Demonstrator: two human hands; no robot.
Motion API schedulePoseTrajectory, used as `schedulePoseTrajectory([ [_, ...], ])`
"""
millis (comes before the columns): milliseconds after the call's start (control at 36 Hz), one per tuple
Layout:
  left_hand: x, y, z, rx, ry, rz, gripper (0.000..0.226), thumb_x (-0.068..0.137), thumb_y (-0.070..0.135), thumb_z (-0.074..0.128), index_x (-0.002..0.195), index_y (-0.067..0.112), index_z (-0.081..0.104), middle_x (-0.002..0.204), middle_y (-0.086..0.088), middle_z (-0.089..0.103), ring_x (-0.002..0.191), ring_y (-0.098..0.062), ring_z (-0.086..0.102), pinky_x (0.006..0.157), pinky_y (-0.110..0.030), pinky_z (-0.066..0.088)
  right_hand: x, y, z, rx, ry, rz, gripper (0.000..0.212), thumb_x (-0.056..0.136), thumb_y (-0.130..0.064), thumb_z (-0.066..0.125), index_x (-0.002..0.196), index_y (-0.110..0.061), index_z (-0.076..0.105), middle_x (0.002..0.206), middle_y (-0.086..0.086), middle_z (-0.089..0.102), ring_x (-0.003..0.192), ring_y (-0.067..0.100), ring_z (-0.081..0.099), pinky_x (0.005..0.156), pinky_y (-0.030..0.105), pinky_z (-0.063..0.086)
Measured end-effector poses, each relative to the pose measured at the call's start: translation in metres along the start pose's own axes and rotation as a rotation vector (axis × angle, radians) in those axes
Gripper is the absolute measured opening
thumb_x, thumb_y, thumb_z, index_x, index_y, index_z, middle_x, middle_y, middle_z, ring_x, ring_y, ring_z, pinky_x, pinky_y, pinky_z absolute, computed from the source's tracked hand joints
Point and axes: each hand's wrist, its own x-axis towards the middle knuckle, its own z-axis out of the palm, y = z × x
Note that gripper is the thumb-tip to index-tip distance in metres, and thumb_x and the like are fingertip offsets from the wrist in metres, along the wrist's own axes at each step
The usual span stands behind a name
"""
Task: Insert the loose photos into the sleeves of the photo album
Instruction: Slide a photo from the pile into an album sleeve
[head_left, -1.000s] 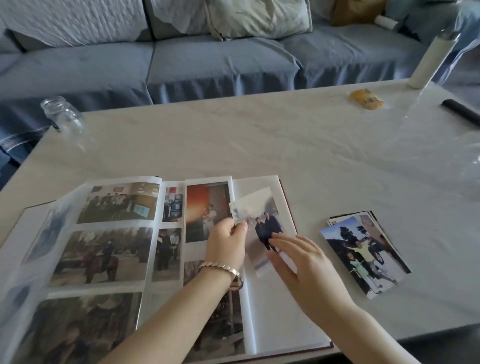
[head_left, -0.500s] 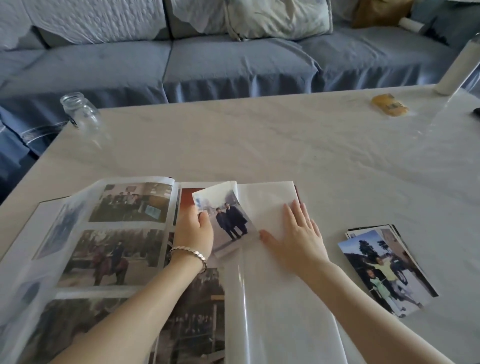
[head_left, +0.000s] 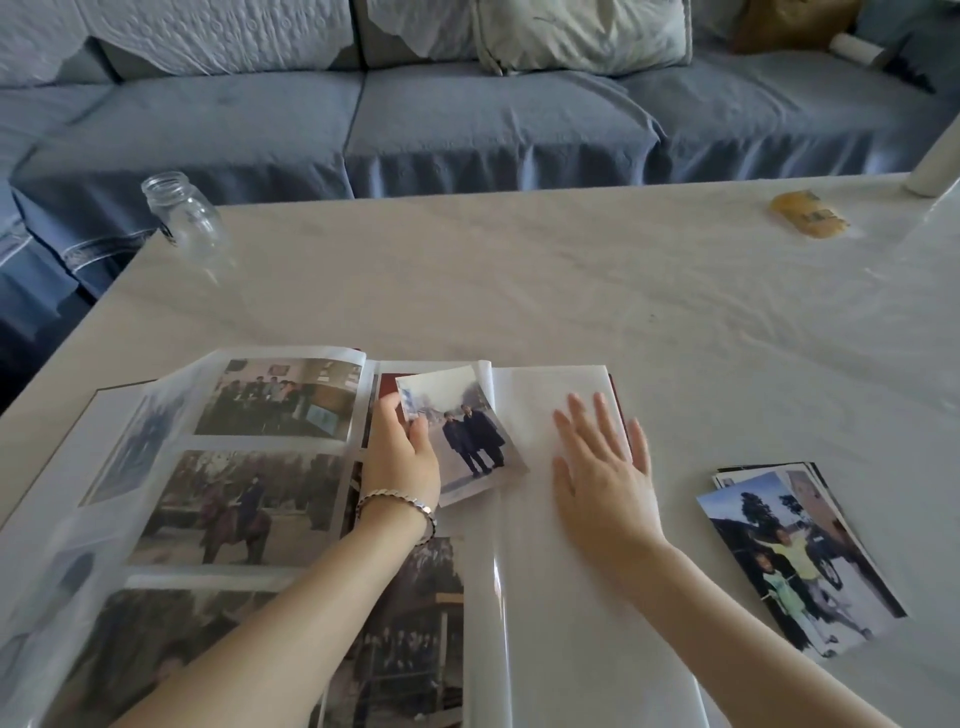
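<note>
An open photo album (head_left: 249, 509) lies at the table's near left, its left pages filled with photos. My left hand (head_left: 402, 457) pinches a loose photo (head_left: 462, 434) of two people in dark coats by its left edge, tilted over the album's middle. The blank right-hand page (head_left: 540, 571) carries my right hand (head_left: 605, 478), flat with fingers spread. A stack of loose photos (head_left: 795, 556) lies on the table to the right of the album.
A clear glass jar (head_left: 182, 213) stands at the table's far left corner. A yellow packet (head_left: 808, 221) and a white bottle (head_left: 937, 166) sit at the far right. A blue sofa (head_left: 467, 114) runs behind the white table (head_left: 571, 291).
My left hand carried the photo leftward over the album's middle. My right hand let go of the photo and laid itself flat on the blank right page.
</note>
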Motion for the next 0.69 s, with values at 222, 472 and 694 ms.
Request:
schedulePoseTrajectory([
  [222, 0.000, -0.003, -0.003, 0.010, -0.037, -0.002, 0.032, 0.099, 0.012, 0.042, 0.130, 0.005, 0.042, 0.121, -0.010, 0.056, 0.088, -0.011, 0.045, 0.069, -0.017, 0.033, 0.005, 0.008, -0.006, -0.164, -0.187, -0.324, 0.051, 0.095, -0.044, 0.027, 0.133, -0.020, 0.052, 0.139, -0.003, 0.050, 0.132, 0.021, 0.040, 0.109, 0.037, 0.011],
  [472, 0.006, -0.004, -0.004, 0.096, -0.086, 0.038, 0.025, 0.099, 0.015, 0.040, 0.122, 0.006, 0.044, 0.095, -0.002, 0.052, 0.071, -0.011, 0.046, 0.049, -0.010, 0.029, 0.000, 0.010, -0.005, -0.167, -0.112, -0.198, 0.073, 0.092, -0.061, 0.008, 0.135, -0.019, 0.050, 0.140, -0.008, 0.048, 0.136, 0.018, 0.034, 0.110, 0.033, 0.008],
  [694, 0.007, -0.003, -0.004, 0.105, -0.105, 0.030, 0.029, 0.099, 0.015, 0.039, 0.127, 0.007, 0.042, 0.099, -0.001, 0.053, 0.080, -0.015, 0.048, 0.064, -0.022, 0.035, 0.024, 0.024, -0.020, -0.192, -0.148, -0.421, 0.053, 0.090, -0.055, 0.031, 0.117, -0.025, 0.064, 0.109, 0.002, 0.064, 0.107, 0.026, 0.062, 0.093, 0.042, 0.046],
])
